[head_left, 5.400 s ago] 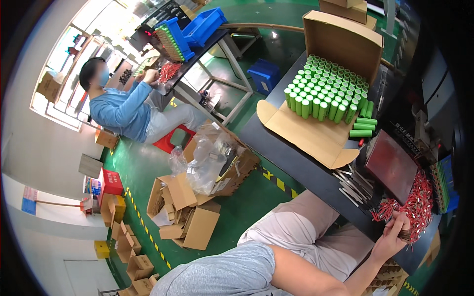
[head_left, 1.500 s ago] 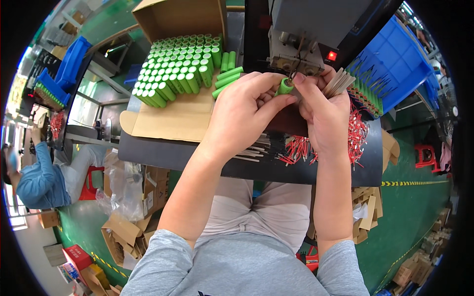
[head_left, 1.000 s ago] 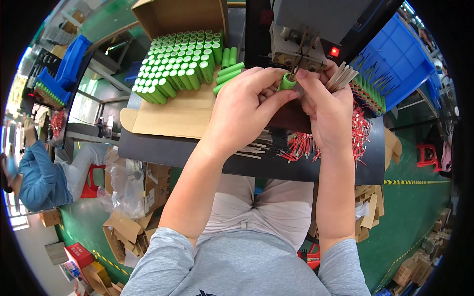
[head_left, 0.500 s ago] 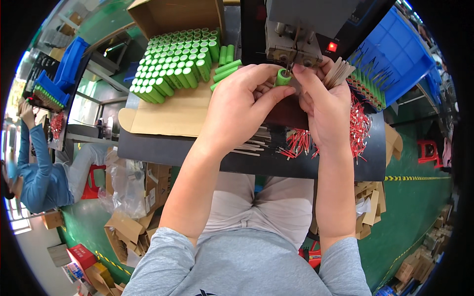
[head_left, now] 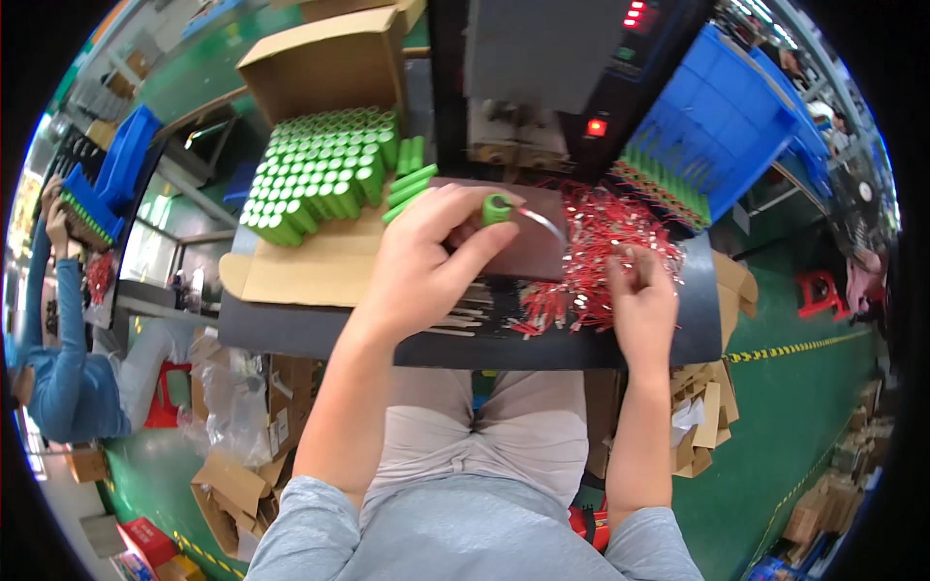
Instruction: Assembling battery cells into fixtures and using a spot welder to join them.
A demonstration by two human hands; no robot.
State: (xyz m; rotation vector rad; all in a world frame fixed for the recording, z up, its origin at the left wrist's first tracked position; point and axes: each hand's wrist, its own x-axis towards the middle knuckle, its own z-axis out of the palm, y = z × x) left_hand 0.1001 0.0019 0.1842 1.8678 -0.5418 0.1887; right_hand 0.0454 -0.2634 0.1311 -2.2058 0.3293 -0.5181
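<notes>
Our black worktop [head_left: 281, 329] carries an open cardboard box [head_left: 320, 73] of upright green cylinders [head_left: 310, 179], a tangled heap of red wires [head_left: 605, 218] and a flat maroon plate [head_left: 538, 257]. Our right hand [head_left: 641, 290] curls at the heap, its grip too unclear to tell; our left hand [head_left: 426, 261] pinches one round green cell [head_left: 492, 212] over the plate.

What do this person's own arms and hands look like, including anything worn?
Short, light grey sleeves, no markings showing, leave the forearms bare. Each grip, left hand and right hand, is gloveless; no watch or bracelet shows.
</notes>
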